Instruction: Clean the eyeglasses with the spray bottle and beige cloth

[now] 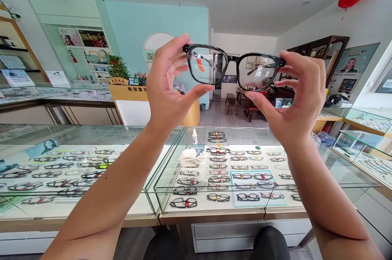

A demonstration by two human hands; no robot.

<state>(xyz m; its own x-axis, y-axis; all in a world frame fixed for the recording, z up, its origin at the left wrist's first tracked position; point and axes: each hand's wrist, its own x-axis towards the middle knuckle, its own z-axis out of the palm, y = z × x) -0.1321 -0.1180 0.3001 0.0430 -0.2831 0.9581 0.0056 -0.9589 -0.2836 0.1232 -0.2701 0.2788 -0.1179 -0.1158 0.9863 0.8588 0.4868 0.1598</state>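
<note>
A pair of black-framed glasses is held up at eye height between my two hands, lenses spread left and right. My left hand pinches the left end of the frame, thumb along the lower rim and index finger at the top corner. At the other end, my right hand grips the right corner, its thumb under the right lens. An orange-red mark shows in the left lens; I cannot tell if it is a sticker or a reflection. Below stands a glass display case holding rows of glasses.
On the case top are a small white bottle, a crumpled pale cloth and a column of folded glasses. Another display case adjoins on the left. A counter with plants stands behind; wooden stools are farther back.
</note>
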